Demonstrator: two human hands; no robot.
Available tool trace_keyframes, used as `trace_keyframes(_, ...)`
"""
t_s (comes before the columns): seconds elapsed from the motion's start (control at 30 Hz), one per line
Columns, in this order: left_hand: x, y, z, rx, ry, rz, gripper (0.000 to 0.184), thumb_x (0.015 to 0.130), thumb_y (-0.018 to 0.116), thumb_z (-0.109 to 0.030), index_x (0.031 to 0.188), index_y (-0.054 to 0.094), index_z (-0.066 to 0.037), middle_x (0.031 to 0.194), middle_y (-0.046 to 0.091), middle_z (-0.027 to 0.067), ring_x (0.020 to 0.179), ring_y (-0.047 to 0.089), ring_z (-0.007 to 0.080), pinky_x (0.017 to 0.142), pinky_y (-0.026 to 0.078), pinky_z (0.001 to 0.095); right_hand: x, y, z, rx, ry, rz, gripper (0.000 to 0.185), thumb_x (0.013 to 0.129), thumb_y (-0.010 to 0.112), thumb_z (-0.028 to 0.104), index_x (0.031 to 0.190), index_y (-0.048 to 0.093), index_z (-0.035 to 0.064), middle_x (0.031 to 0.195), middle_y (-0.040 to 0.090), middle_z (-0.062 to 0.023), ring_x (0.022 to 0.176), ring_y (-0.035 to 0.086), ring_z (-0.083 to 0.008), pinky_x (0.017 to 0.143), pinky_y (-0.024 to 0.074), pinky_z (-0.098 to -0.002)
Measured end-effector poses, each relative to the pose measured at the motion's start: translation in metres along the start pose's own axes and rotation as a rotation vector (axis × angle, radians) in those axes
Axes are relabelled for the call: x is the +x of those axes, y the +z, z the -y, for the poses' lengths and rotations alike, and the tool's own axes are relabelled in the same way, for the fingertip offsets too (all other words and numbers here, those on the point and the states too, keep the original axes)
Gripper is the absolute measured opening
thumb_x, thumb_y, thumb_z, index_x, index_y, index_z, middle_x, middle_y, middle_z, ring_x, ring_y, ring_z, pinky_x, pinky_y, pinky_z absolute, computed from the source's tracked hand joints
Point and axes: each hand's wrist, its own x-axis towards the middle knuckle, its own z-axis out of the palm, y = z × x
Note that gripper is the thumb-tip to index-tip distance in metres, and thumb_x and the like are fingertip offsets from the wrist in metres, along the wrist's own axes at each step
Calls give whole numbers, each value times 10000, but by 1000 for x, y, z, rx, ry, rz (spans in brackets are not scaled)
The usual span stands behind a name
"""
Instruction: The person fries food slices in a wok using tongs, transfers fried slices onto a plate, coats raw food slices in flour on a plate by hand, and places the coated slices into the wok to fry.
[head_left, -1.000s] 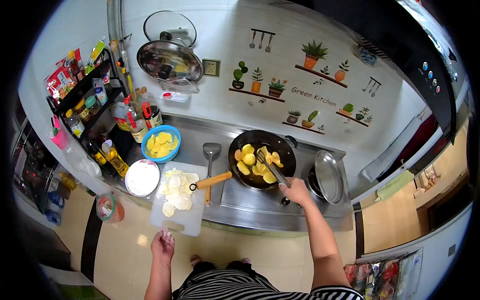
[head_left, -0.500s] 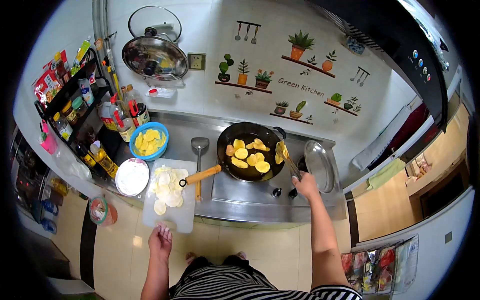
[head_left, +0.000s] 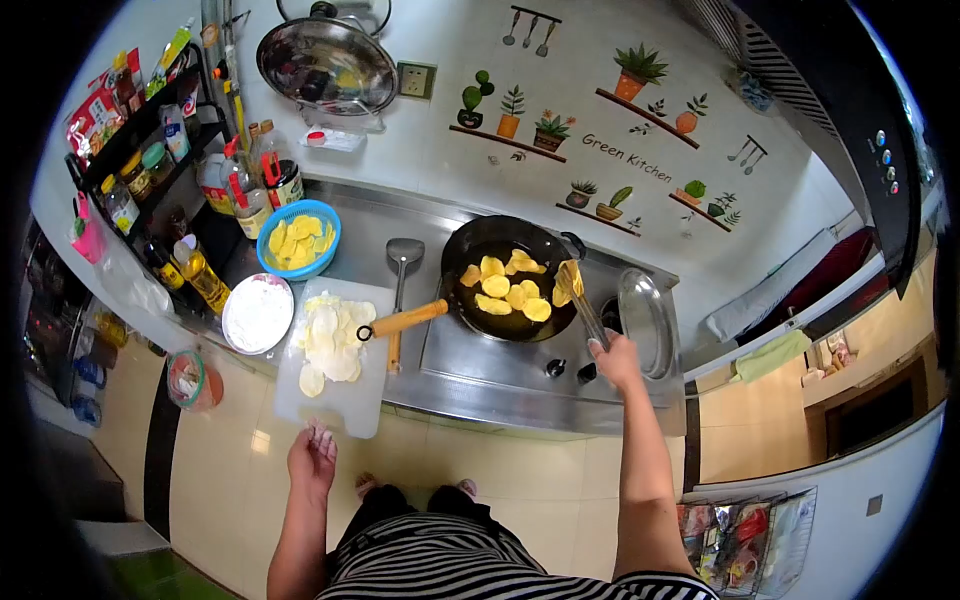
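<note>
Two hands are working at the counter (head_left: 480,388). The right hand (head_left: 616,358) is gripping metal tongs (head_left: 590,316), and the tongs are pinching some yellow food (head_left: 568,280) by the right rim of the black pan (head_left: 505,236). It is hard to tell if that food is touching the rim. More yellow slices (head_left: 494,286) are lying apart and in small bunches inside the pan. The left hand (head_left: 312,460) is hanging near the bottom edge of the white cutting board (head_left: 345,408), with its fingers bending loosely and white stuff showing on the tips. Pale slices (head_left: 335,338) are lying in a heap on the board. The pan's wooden handle (head_left: 410,319) is pointing left, over the board's edge. A turner (head_left: 404,254) is lying between the board and the pan. Left of the board, a bowl (head_left: 226,325) is holding white powder (head_left: 260,311). Behind that bowl, a blue basket (head_left: 305,271) is holding yellow pieces (head_left: 300,242).
</note>
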Motion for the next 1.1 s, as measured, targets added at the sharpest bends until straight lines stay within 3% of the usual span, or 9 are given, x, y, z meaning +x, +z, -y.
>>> trace_keyframes(0.47,6,-1,7,-1,23,0,223,891,486,-192,1069,566,-86,885,608,-3,736,545,117,671,446,252,-3,-8,1,94,50,40,490,772,612,270,1132,548,-56,1010,594,-264,973,576,-372,858,451,-386)
trace_keyframes(0.53,3,3,7,-2,16,-7,215,892,482,-190,1060,568,-86,886,611,-2,735,552,116,668,449,251,-2,-1,-3,-17,-76,-50,498,768,633,267,1121,546,-74,932,604,-283,895,605,-381,797,464,-383)
trace_keyframes(1.1,3,13,16,0,18,-3,193,886,479,-173,1028,566,-76,879,618,10,730,566,118,663,472,252,-12,-22,6,-7,11,20,479,763,634,244,1111,552,-76,952,598,-288,937,595,-381,810,464,-366)
